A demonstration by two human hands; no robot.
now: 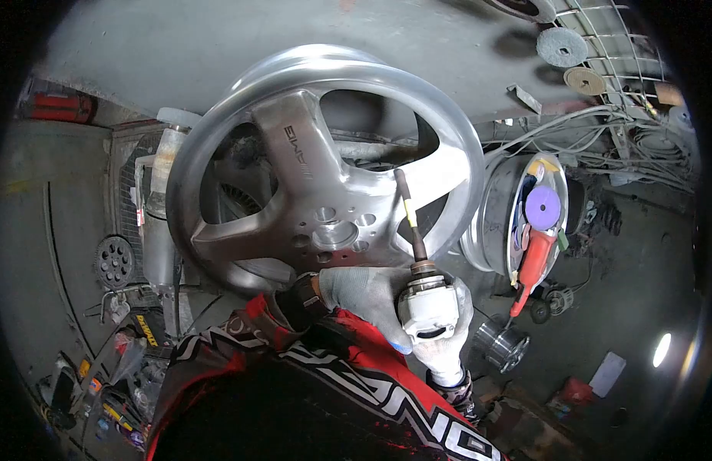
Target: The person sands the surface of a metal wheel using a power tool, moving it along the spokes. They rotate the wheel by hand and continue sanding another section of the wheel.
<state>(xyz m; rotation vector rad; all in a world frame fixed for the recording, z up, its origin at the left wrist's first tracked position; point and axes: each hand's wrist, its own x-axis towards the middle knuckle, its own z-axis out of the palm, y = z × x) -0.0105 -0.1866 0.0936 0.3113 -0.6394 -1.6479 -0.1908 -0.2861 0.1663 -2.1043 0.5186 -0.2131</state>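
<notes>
A silver alloy wheel rim (298,180) with broad spokes stands tilted in front of me, letters stamped in its upper left spoke. Both my hands wear grey-white gloves and hold a die grinder (429,311). My left hand (365,298) comes in from the left and closes on the tool's near body. My right hand (450,346) wraps the body from below and the right; part of its fingers is hidden behind the tool. The grinder's long dark shaft points up, its tip against or just over the right spoke; contact is hard to tell.
A second rim (494,215) at the right carries a purple disc (543,207) and a red power tool (534,261). Cables (602,138) hang beyond it. At the left are a grey canister-like tool (160,246) and cluttered tools with a DeWalt label (147,329).
</notes>
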